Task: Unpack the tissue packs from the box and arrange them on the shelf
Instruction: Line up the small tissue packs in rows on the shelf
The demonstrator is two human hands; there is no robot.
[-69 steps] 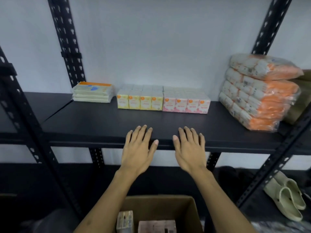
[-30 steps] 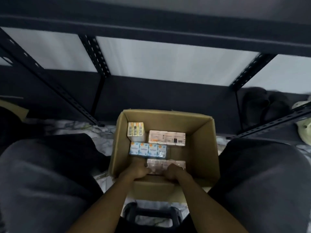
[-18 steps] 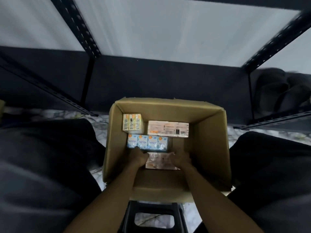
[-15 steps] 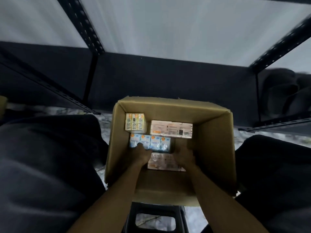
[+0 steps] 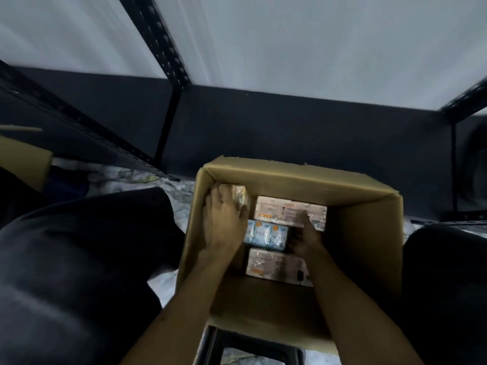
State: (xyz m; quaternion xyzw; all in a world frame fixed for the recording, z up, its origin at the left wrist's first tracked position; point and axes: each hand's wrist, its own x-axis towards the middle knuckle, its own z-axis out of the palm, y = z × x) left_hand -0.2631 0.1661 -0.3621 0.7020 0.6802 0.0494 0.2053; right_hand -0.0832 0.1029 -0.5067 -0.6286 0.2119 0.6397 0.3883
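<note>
Both hands are down inside the open cardboard box (image 5: 366, 248), which sits between the person's knees in front of the low dark shelf (image 5: 276, 127). The left hand (image 5: 224, 225) reaches to the far left corner and lies over the yellow tissue pack (image 5: 241, 197) there, fingers spread across its top; the picture is blurred, so whether that grip has closed round the pack or only rests on it cannot be told. The right hand (image 5: 305, 239) is just right of the blue tissue pack (image 5: 266, 234), its fingers reaching forward over the lower edge of the far pink-and-white tissue pack (image 5: 287, 210); its grip too is smeared by motion, and I cannot tell whether it holds anything.

Inside the box, the yellow pack stands in the far left corner, the far pink-and-white pack lies just beside it to the right along the back wall, the blue pack lies in front of those two between the hands, and a near pink-and-white tissue pack (image 5: 276, 263) lies in front of the blue one, partly under the right forearm. The right part of the box floor is in shadow.

A black stool (image 5: 218, 346) shows below the box's near edge. Another piece of cardboard (image 5: 23, 159) is at the far left, and the floor (image 5: 137, 177) is pale and marbled.
</note>
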